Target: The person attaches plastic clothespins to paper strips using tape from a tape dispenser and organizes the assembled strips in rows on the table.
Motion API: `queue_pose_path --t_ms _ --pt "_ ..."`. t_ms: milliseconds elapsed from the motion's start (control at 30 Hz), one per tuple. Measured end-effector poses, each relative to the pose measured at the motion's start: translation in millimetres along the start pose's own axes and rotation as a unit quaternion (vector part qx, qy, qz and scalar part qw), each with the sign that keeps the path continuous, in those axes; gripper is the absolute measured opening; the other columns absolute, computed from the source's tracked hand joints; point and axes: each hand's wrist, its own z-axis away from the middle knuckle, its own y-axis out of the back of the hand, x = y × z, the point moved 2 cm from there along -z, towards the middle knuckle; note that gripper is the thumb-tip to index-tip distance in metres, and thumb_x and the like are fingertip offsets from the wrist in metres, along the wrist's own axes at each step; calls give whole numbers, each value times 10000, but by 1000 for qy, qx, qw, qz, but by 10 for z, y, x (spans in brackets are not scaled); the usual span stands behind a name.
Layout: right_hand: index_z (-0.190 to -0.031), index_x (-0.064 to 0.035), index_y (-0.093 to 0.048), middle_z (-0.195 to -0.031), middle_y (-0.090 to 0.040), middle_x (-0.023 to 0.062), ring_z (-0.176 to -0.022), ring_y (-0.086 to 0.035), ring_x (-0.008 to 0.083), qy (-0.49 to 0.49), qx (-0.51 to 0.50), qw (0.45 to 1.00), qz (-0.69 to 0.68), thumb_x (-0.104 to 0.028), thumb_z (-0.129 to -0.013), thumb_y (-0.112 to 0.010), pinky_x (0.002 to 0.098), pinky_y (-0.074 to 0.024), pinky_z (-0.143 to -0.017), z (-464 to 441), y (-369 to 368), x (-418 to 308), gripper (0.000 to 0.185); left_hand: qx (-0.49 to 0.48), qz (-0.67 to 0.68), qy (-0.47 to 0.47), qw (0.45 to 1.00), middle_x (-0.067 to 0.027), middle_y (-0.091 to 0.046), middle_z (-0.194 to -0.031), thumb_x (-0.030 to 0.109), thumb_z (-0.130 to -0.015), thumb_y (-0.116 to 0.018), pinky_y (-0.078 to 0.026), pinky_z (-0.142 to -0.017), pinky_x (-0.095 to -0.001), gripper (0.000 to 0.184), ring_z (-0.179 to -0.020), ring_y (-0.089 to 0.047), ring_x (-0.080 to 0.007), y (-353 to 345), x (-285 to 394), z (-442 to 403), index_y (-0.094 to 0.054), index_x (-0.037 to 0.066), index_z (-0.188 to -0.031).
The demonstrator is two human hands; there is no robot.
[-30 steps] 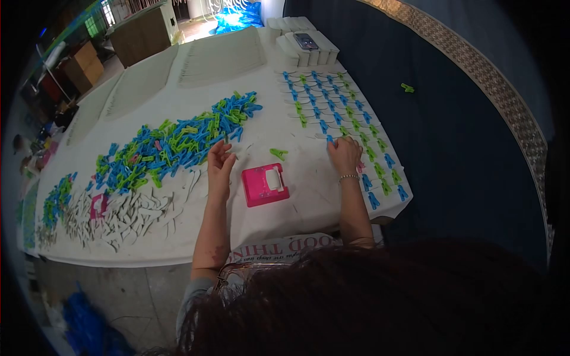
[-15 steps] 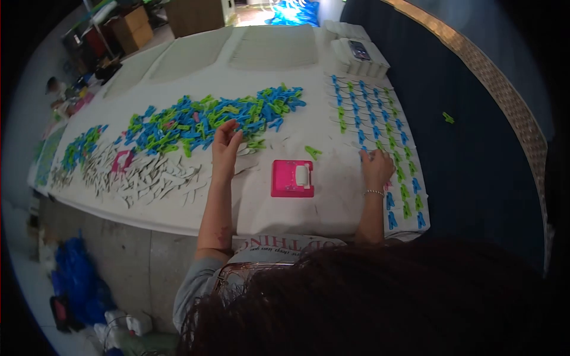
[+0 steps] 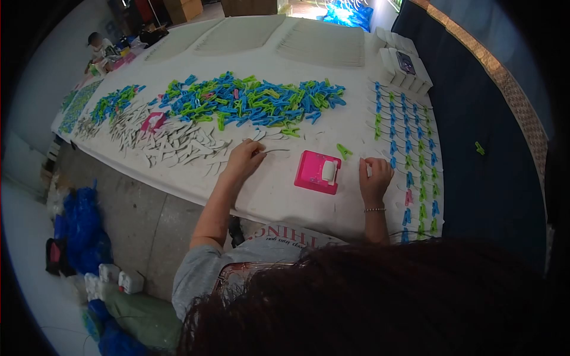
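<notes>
My left hand (image 3: 244, 160) is closed in a pinch at one end of a thin whitish strip (image 3: 276, 150), which points right over the white tabletop. Behind it spreads a heap of blue and green plastic clips (image 3: 255, 101). My right hand (image 3: 376, 178) is loosely curled, its thumb apart from the fingers, and nothing shows in it. It hovers beside rows of clips on strips (image 3: 409, 179), to its right. Between my hands sit a pink base with a white block on it (image 3: 309, 172) and a lone green clip (image 3: 344, 151).
Many loose whitish strips (image 3: 184, 142) lie at left around a pink piece (image 3: 153, 122). Flat batches of strips (image 3: 320, 44) cover the far side. A phone (image 3: 406, 63) rests on white bundles (image 3: 409, 77). Another person (image 3: 101, 50) is at the far left.
My left hand has come down from the clip heap's edge to the loose strips and pinched one. My right hand has drawn back from the clip rows. The view has shifted left.
</notes>
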Motion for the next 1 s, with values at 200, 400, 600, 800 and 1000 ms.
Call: queue_pose_path --t_ms 200,400,600,800,1000 --pt "-838 -49 -626 -859 -611 81 -820 -584 269 32 -62 990 -124 -103 -831 -684 376 -453 -740 -83 -43 -219 79 -10 -17 -36 999 -119 -628 -853 162 -836 -643 -493 -699 -397 127 -784 -618 -318 42 253 -168 -669 56 -901" --pt "-927 30 -628 -863 -625 114 -760 -631 188 18 -161 931 -327 -10 -850 -644 280 -504 -666 -315 124 -664 89 -62 -1 -203 977 -104 -631 -883 138 -858 -623 -506 -682 -388 112 -780 -630 -297 23 1128 -285 -674 56 -915" --pt "-930 26 -626 -867 -627 127 -742 -629 239 -12 -243 907 -344 -13 -837 -642 312 -510 -667 -238 22 -507 102 -47 57 -260 963 -92 -627 -889 90 -854 -647 -508 -654 -340 123 -766 -630 -269 -215 1272 -280 -657 63 -974" --pt "-931 25 -619 -865 -629 125 -766 -633 233 66 -222 925 -301 -11 -836 -651 303 -502 -706 -107 -125 -488 107 -33 106 -223 969 -94 -625 -888 49 -842 -646 -509 -657 -335 110 -780 -634 -264 -290 1226 -186 -621 57 -949" --pt "-896 -24 -621 -803 -619 123 -752 -587 288 54 -197 938 -279 -16 -795 -656 378 -470 -688 -91 -146 -568 107 -26 83 -238 967 -92 -623 -878 35 -831 -645 -506 -650 -332 106 -770 -629 -264 -279 1171 -122 -620 59 -932"
